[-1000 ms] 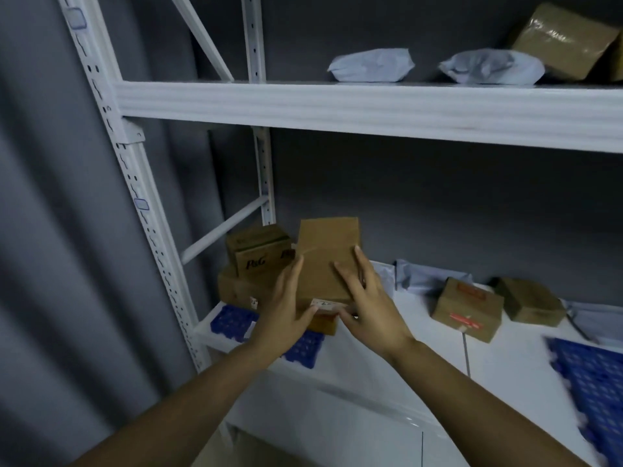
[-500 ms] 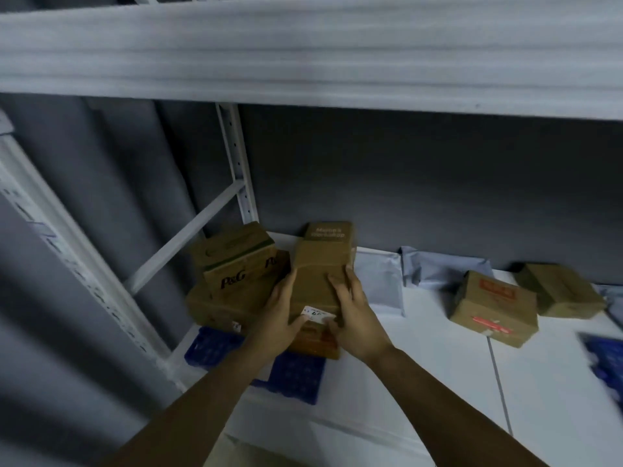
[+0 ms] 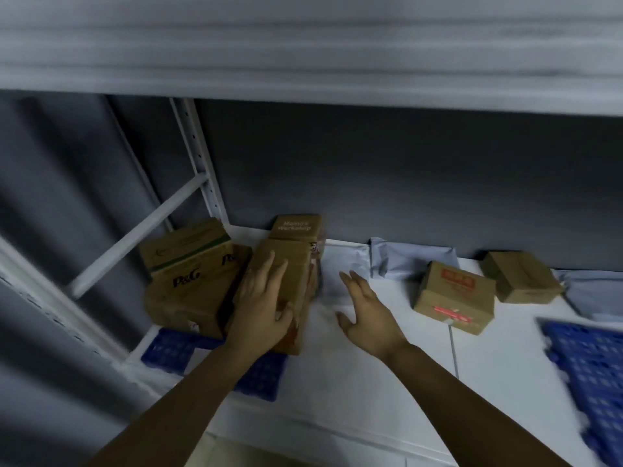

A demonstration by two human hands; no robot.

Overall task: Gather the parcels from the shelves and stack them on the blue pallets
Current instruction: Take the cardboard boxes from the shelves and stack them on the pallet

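A tall brown cardboard parcel (image 3: 292,261) lies on the blue pallet (image 3: 167,347) at the shelf's left end, next to stacked P&G boxes (image 3: 188,274). My left hand (image 3: 261,306) rests flat on top of that parcel, fingers straight. My right hand (image 3: 365,310) hovers open just right of it, over a grey mailer bag (image 3: 340,264), holding nothing. A brown box with red labels (image 3: 455,296) and another brown box (image 3: 519,276) sit further right on the white shelf.
The upper shelf beam (image 3: 310,52) hangs close overhead. A white upright and diagonal brace (image 3: 199,183) stand at the back left. A second blue pallet (image 3: 593,375) lies at the right edge. More grey mailers (image 3: 404,259) lie along the back wall.
The parcel has been set down on the left pallet. My right hand has let go and moved right; my left hand has slid on top. The view has dropped under the upper shelf.
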